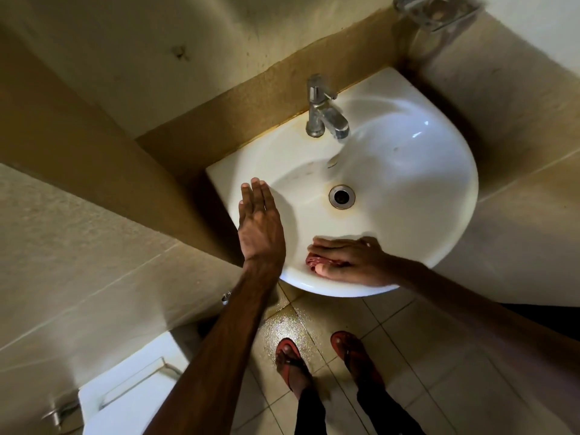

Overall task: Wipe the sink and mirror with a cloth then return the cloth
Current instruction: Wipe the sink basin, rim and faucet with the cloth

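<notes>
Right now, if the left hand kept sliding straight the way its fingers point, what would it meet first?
The left hand lies flat, fingers pointing up the sink's left rim toward the back. It would probably cross bare rim, then meet the brown wall ledge behind; depth is unclear. The tap sits off to the right.

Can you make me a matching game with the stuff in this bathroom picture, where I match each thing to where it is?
Things:
1. cloth
2. left hand
3. tap
4. drain

Places:
A. at the back rim of the sink, by the wall
B. under the right hand on the front rim
C. at the bottom of the basin
D. flat and open over the sink's left edge

Right pairs: 1-B, 2-D, 3-A, 4-C
</notes>
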The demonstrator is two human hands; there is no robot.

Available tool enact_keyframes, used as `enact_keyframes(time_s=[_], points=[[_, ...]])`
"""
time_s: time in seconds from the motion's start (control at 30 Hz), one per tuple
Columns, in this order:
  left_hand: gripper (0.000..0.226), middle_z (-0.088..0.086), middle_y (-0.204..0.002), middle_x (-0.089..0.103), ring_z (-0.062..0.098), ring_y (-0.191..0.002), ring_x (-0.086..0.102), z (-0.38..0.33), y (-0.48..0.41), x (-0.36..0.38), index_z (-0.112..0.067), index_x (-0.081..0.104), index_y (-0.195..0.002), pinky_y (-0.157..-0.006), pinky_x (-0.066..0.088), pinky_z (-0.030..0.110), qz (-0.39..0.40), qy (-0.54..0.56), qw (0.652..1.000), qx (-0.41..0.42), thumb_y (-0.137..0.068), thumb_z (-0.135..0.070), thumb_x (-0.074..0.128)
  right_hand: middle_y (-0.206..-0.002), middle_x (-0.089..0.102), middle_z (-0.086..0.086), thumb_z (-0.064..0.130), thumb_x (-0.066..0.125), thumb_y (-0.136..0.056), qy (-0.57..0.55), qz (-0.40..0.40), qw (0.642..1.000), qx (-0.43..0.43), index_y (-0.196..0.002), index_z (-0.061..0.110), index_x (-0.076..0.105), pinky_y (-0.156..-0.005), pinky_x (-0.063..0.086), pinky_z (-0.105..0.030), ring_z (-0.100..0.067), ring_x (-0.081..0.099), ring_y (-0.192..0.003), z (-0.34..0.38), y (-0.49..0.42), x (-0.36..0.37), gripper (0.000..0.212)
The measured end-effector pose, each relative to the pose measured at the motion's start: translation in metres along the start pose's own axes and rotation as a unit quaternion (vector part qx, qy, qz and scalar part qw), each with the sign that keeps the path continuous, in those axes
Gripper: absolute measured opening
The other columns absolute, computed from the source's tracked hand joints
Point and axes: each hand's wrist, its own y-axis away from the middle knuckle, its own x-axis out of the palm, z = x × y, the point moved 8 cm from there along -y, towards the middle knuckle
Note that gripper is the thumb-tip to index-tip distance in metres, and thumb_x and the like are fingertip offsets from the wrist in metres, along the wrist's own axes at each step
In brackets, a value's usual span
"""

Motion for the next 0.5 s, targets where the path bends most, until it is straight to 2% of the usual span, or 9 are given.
enact_keyframes(time_s=[0.07,0.13,0.17,0.23,0.33,0.4,0.5], points=[[0.075,0.017,-0.168,-0.007,0.032,-0.156,-0.006,0.002,0.0,0.0,0.0,-0.008,-0.158,-0.128,0.01,0.038,-0.002,0.001,1.0,0.007,-0.097,-0.002,0.036,-0.17,0.008,0.025,0.078,0.037,-0.098,0.024,0.012,0.999,0.026,-0.161,0.049,0.027,-0.125,-0.007,-0.046,0.0,0.004,-0.151,-0.013,-0.012,-0.006,0.07],[0.076,0.015,-0.169,-0.004,0.031,-0.157,-0.005,0.003,0.001,-0.001,-0.001,-0.004,-0.159,-0.128,0.013,0.037,0.0,0.013,1.0,0.011,-0.095,0.0,0.038,-0.172,0.006,0.024,0.093,0.025,-0.087,0.024,-0.03,0.998,0.056,-0.158,0.057,0.021,-0.127,-0.001,-0.057,-0.009,0.001,-0.157,-0.023,-0.026,-0.007,0.08],[0.077,0.014,-0.169,-0.003,0.03,-0.157,-0.005,0.004,0.001,-0.002,-0.002,-0.003,-0.159,-0.128,0.015,0.036,0.001,0.019,1.0,0.011,-0.095,0.0,0.039,-0.173,0.007,0.023,0.093,0.025,-0.087,0.016,-0.048,0.996,0.068,-0.157,0.058,0.021,-0.127,0.005,-0.058,-0.014,0.004,-0.161,-0.026,-0.032,-0.003,0.078],[0.078,0.013,-0.169,-0.001,0.029,-0.157,-0.003,0.005,0.002,-0.005,-0.003,-0.001,-0.159,-0.127,0.02,0.035,0.001,0.027,1.0,0.011,-0.095,0.001,0.042,-0.173,0.01,0.022,0.079,0.029,-0.099,0.013,-0.044,0.996,0.082,-0.157,0.055,0.025,-0.125,0.007,-0.057,-0.018,0.01,-0.161,-0.013,-0.029,0.008,0.064],[0.079,0.012,-0.169,0.0,0.028,-0.157,-0.002,0.006,0.002,-0.005,-0.004,0.0,-0.16,-0.125,0.025,0.035,0.004,0.034,0.999,0.012,-0.095,-0.001,0.045,-0.17,0.025,0.02,0.059,0.027,-0.109,-0.01,-0.065,0.998,0.019,-0.156,0.047,0.036,-0.123,0.018,-0.05,-0.01,0.023,-0.158,0.029,-0.002,0.008,0.05],[0.081,0.01,-0.17,0.001,0.026,-0.157,-0.003,0.009,0.002,-0.004,-0.006,0.0,-0.16,-0.123,0.028,0.033,0.005,0.044,0.999,0.011,-0.093,0.001,0.046,-0.165,0.037,0.017,0.057,0.027,-0.109,-0.018,-0.111,0.993,-0.036,-0.154,0.044,0.041,-0.12,0.032,-0.05,-0.011,0.039,-0.151,0.045,0.017,0.008,0.049],[0.081,0.006,-0.17,0.003,0.024,-0.158,-0.002,0.012,0.001,-0.004,-0.007,0.003,-0.16,-0.121,0.032,0.032,0.005,0.048,0.999,0.022,-0.092,0.002,0.044,-0.167,0.037,0.011,0.056,0.038,-0.102,0.05,-0.164,0.983,-0.073,-0.16,0.04,0.033,-0.113,0.038,-0.051,-0.017,0.046,-0.145,0.049,0.04,0.022,0.06]])
